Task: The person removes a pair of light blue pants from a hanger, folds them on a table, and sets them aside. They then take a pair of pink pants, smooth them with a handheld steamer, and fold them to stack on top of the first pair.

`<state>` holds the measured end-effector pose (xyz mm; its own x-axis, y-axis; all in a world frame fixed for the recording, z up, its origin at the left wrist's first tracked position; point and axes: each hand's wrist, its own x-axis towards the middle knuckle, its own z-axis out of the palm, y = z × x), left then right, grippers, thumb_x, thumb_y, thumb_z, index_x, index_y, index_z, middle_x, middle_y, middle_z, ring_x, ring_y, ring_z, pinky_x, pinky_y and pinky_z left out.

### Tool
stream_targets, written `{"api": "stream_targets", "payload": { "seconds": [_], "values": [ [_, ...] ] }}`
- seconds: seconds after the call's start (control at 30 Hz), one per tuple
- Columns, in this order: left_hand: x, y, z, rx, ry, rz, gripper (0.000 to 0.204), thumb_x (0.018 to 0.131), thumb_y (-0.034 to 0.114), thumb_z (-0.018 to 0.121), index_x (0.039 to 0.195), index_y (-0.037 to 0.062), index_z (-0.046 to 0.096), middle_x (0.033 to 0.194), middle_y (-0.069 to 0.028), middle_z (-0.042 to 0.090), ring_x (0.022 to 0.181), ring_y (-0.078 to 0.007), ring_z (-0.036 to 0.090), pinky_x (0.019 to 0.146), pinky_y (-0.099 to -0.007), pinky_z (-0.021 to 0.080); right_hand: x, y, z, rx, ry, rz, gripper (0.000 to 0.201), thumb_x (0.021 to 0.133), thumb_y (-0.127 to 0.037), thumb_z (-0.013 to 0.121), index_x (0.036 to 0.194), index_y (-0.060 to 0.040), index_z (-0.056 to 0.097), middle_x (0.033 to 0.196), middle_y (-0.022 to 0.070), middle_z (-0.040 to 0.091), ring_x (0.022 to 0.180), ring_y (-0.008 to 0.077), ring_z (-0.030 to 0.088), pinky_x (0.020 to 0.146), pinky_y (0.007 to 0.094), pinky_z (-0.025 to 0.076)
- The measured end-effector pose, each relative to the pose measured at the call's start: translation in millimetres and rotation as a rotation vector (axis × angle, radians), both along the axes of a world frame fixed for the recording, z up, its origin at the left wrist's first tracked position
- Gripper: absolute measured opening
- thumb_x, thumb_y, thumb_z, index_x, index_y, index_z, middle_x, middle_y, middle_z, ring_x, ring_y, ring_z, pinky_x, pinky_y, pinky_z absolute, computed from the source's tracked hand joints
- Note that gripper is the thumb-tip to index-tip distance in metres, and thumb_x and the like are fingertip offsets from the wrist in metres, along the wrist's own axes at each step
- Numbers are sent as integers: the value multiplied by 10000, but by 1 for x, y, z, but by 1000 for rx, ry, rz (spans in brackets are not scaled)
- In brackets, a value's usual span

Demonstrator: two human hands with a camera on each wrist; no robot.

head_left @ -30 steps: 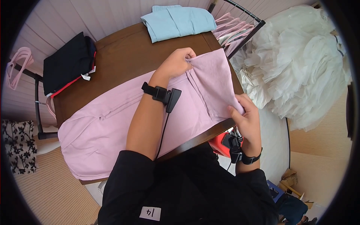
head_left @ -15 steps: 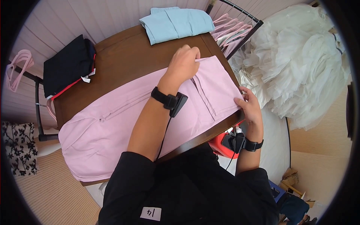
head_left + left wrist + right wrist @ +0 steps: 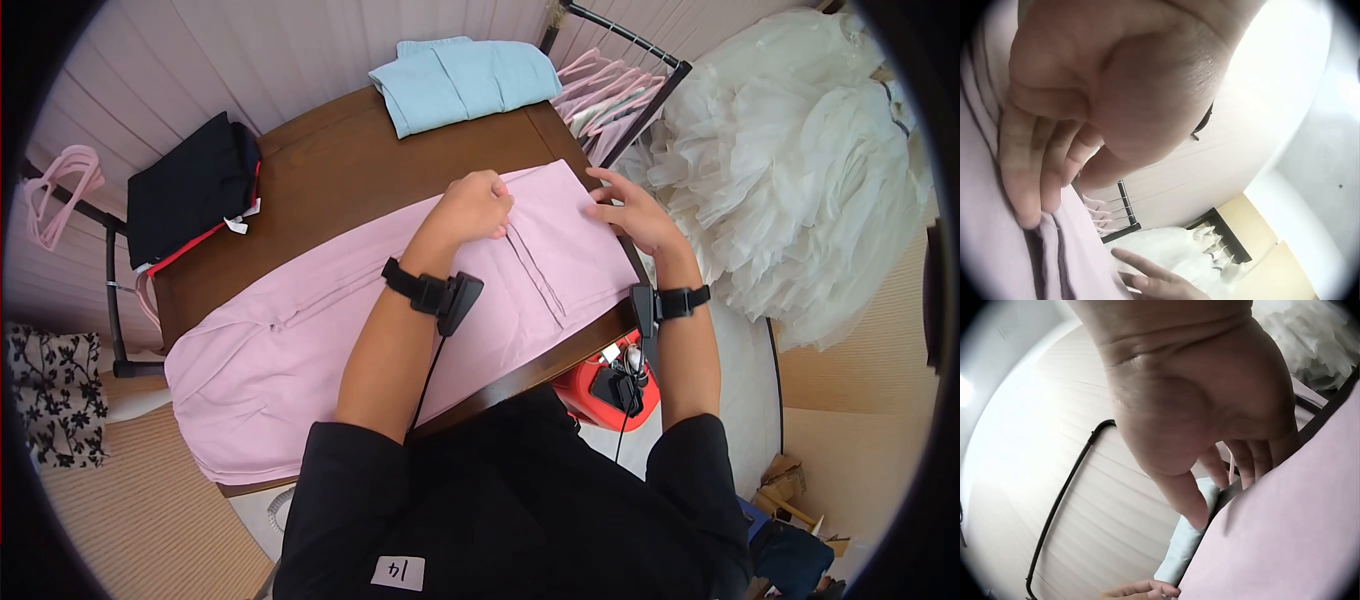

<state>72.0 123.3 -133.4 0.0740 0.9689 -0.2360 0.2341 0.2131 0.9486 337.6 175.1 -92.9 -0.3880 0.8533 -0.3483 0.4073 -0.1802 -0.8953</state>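
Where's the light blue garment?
In the head view, the light blue garment lies at the table's far edge, beyond the pink cloth and left of the right-hand rack.

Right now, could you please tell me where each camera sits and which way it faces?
Head: on the head, facing forward and down at the pink cloth; left hand, right hand, forearms and black sleeves show.
Left wrist: faces past the left palm and fingers toward white ruffles; right fingers show low.
Right wrist: faces past the right palm and fingers toward light-blue cloth; left fingers show low.
Shared: all three show the pink cloth and parts of both hands.
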Motion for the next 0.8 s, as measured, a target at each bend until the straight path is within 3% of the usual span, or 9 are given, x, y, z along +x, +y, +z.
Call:
{"api": "stream_targets", "payload": {
  "seconds": [0.07, 0.13, 0.33, 0.47, 0.53, 0.57, 0.7, 0.77, 0.8],
  "values": [
    [0, -10, -7, -6, -91, 67, 210, 876, 115, 613, 973, -71, 596, 739, -133, 677, 618, -179, 679, 589, -295, 548, -7, 9, -2, -15, 2, 41, 674, 805, -72, 739, 1415, -45, 453, 1138, 62, 576, 946, 130, 557, 769, 273, 477],
    [3, -23, -9, 1, -237, 134, 341, 902, 133, 614, 1113, -128, 558, 845, -163, 677, 675, -179, 662, 622, -289, 545, -9, 18, -9, -126, 197, 195, 681, 788, -11, 711, 1419, -41, 456, 1280, 79, 531, 1110, 170, 533, 900, 289, 462],
    [6, -48, -11, 2, -420, 215, 536, 942, 254, 621, 1247, -169, 496, 995, -208, 654, 886, -201, 650, 782, -295, 535, -19, 7, 7, -9, 245, 223, 671, 747, 64, 669, 1389, -32, 500, 1417, 96, 458, 1331, 176, 384, 1050, 283, 360],
    [1, -51, 3, -93, -504, 193, 634, 975, 380, 567, 1290, -160, 462, 1094, -251, 623, 999, -254, 638, 843, -329, 532, -49, -23, 41, 67, 231, 253, 660, 768, 50, 660, 1399, -25, 481, 1395, 102, 472, 1261, 169, 464, 1005, 282, 407],
    [-2, -54, 9, -195, -632, 261, 748, 995, 546, 435, 1329, -123, 444, 1231, -260, 577, 1131, -316, 595, 926, -375, 507, -68, -41, 51, 47, 267, 295, 644, 790, 32, 650, 1405, -20, 466, 1347, 94, 500, 1130, 151, 554, 921, 265, 459],
    [-4, -54, 9, -196, -631, 258, 748, 995, 546, 435, 1329, -123, 444, 1231, -260, 577, 1131, -316, 595, 926, -375, 507, -74, -47, 48, 150, 157, 354, 615, 820, -12, 646, 1405, -16, 456, 1265, 97, 544, 998, 152, 612, 846, 254, 487],
    [-19, -53, 8, -178, -1059, 163, 781, 998, 625, 286, 1358, -48, 447, 1268, -194, 591, 1180, -290, 577, 975, -419, 493, -100, -98, 58, 168, 221, 509, 602, 836, -79, 676, 1396, -17, 464, 1202, 120, 579, 1013, 180, 614, 842, 275, 494],
    [-28, -57, 9, -206, -1255, 127, 785, 997, 635, 244, 1360, -28, 458, 1298, -188, 582, 1205, -292, 565, 1013, -432, 462, -101, -112, 63, 431, 30, 617, 629, 837, -148, 726, 1400, -41, 467, 1287, 129, 561, 1120, 236, 585, 916, 329, 486],
    [-29, -56, 9, -203, -1258, 127, 785, 997, 635, 244, 1360, -28, 458, 1298, -188, 582, 1205, -292, 565, 1013, -432, 462, -95, -117, 57, 433, 27, 619, 629, 837, -148, 726, 1400, -41, 467, 1287, 129, 561, 1120, 236, 585, 916, 329, 486]
  ]
}}
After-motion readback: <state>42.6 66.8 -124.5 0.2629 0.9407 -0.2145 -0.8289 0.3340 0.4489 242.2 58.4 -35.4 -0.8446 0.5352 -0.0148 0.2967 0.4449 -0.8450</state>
